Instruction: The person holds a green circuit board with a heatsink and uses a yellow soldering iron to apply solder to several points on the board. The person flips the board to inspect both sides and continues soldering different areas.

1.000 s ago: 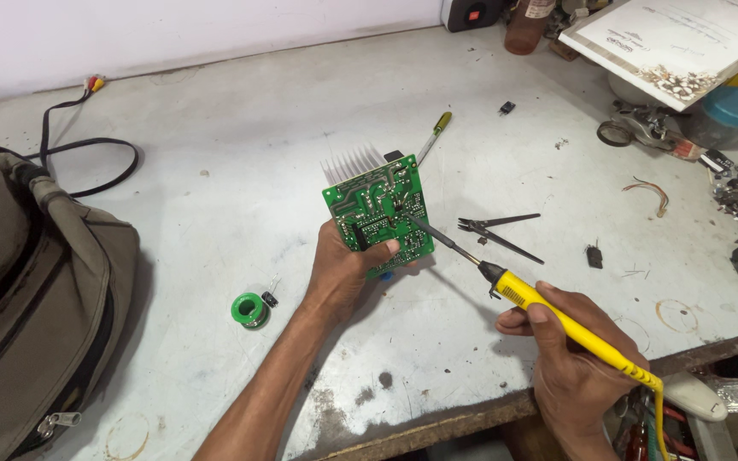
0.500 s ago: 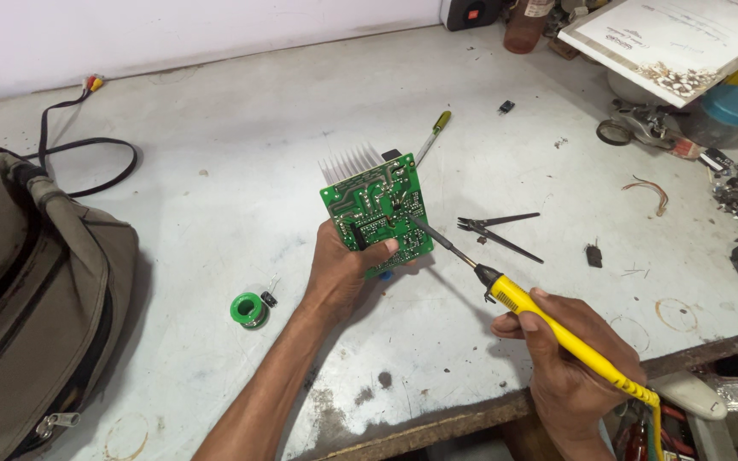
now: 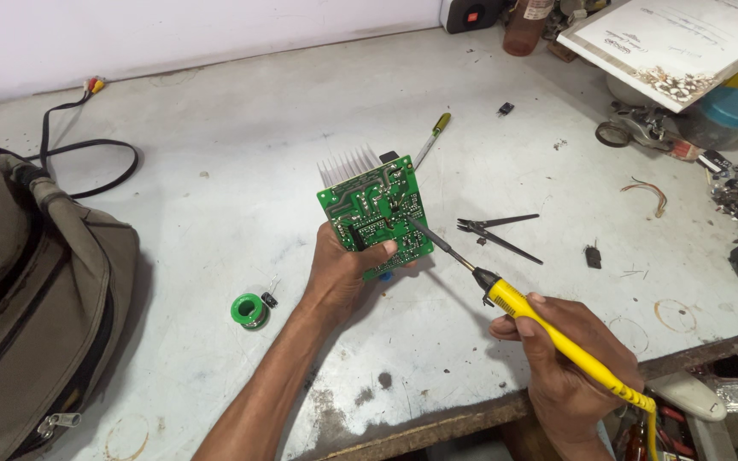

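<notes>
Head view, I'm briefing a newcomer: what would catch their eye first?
The green circuit board, held up mid-bench by the left hand, stands out. The right hand points a yellow soldering iron with its tip on it. A small green solder spool lies left of the arm.

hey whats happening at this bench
A person is working on a green circuit board at a worn white bench. The left hand holds the board tilted up off the bench, solder side toward the camera, with a finned heat sink behind it. The right hand grips a yellow soldering iron, its tip resting on the board. A green solder spool, tweezers and a screwdriver lie nearby, and a bag sits at the left.
</notes>
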